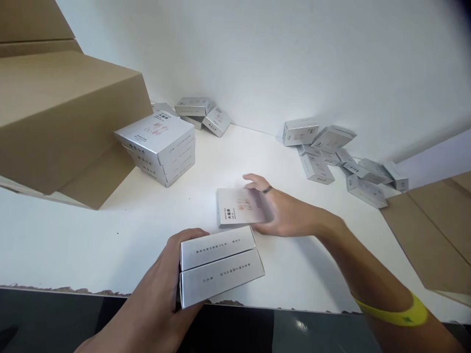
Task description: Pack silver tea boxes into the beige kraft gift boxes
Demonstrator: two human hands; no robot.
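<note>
My left hand (165, 279) grips two silver-white flat boxes (219, 264) stacked together, held on edge near the front of the white table (110, 235). Just beyond them my right hand (283, 213) closes around a third silver box (239, 207) lying flat on the table, thumb at its near side and fingers at its far edge. A dark ring sits on one finger and a yellow band (397, 314) circles the right forearm.
A stack of three silver boxes (160, 147) leans against a large cardboard carton (62, 117) at left. Several small boxes (204, 115) lie at the back wall, and several more (342, 157) are scattered at right. Flat cardboard (437, 230) lies at far right.
</note>
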